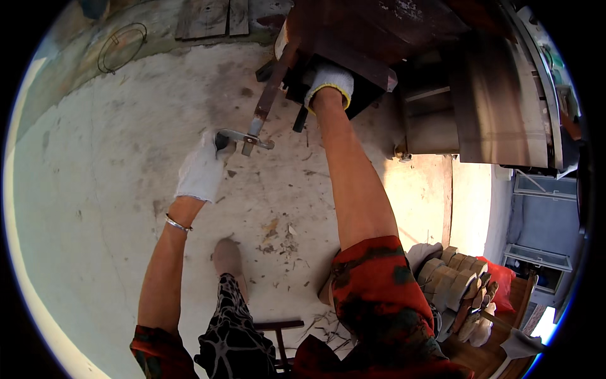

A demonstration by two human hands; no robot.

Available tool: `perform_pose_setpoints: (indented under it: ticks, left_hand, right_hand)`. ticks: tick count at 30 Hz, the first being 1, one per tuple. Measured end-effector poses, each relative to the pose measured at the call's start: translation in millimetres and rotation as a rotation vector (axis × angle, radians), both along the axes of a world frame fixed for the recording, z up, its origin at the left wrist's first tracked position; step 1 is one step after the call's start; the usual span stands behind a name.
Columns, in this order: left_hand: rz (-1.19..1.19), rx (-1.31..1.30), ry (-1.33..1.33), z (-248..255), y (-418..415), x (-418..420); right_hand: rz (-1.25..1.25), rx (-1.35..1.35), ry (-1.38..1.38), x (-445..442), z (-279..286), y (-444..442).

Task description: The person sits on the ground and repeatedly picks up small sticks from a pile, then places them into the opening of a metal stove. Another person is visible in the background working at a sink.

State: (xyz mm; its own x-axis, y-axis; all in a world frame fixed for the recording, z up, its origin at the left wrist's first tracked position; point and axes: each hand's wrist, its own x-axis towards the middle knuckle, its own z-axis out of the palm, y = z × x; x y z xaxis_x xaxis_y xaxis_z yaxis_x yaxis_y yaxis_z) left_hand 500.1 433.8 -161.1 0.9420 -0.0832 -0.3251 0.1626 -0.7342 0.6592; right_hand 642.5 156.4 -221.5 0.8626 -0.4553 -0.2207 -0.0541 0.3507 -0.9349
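My left hand (202, 166), in a white knit work glove, grips the black knob (220, 141) of a metal latch handle (248, 138). The handle is fixed to the lower end of a rusty brown metal door (272, 92), seen edge-on and swung out from a dark metal stove (341, 28). My right hand (333, 83), gloved in white with a yellow cuff edge, reaches into the stove's black opening (367, 94). Its fingers are hidden inside, so whether they hold anything cannot be seen.
Cut wood blocks (450, 279) are stacked at lower right beside a red plastic bag (499, 284). Bark bits (284, 244) and twigs litter the concrete floor (118, 166). A wire ring (122, 47) and wooden boards (206, 19) are at the far side. Sooty panels (492, 104) stand right.
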Motion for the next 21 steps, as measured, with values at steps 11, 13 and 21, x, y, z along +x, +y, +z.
perform_pose_setpoints:
  ticks: [11,13,21]
  left_hand:
    - [0.009,0.043,-0.049,-14,10,-3]
    - [0.031,0.033,-0.087,-24,17,-6]
    - [0.03,-0.109,-0.039,-4,1,-5]
  right_hand:
    - [-0.016,-0.561,0.478,-137,89,45]
    - [-0.005,-0.54,0.464,-133,102,58]
    - [0.107,-1.994,0.34,6,47,-1]
